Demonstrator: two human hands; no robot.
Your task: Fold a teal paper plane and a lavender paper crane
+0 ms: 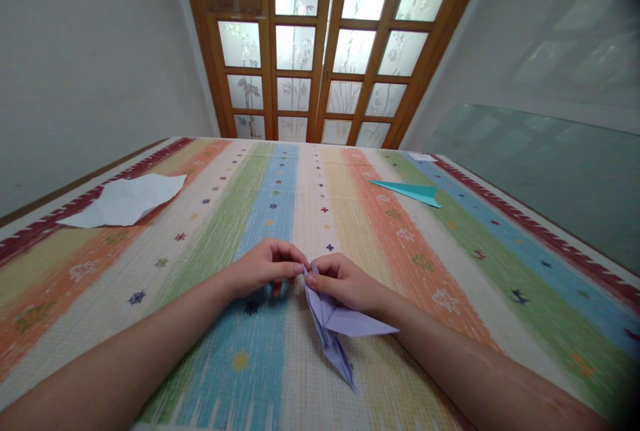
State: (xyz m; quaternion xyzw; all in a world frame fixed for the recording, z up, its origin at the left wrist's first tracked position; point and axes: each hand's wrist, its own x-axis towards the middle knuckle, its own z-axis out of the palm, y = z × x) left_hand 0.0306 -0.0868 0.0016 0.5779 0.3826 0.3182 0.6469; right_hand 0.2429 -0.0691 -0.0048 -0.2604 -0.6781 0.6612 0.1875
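A folded lavender paper crane [324, 314] is held between both hands, just above the striped tablecloth. My left hand [273, 267] pinches its narrow top tip between thumb and forefinger, the other fingers curled. Right beside it, my right hand [345, 282] grips the paper just below the tip with thumb and fingers. One pointed flap spreads to the right under my right wrist, and another point hangs down toward me. The exact fold under my fingertips is hidden.
On the left side of the tablecloth [265, 364] lies a crumpled white sheet of paper [127, 201]. A teal paper plane [410, 192] rests at the far right. Beyond the table stand wooden doors [320, 51] with frosted panes; a greenish glass panel [540, 171] is at right.
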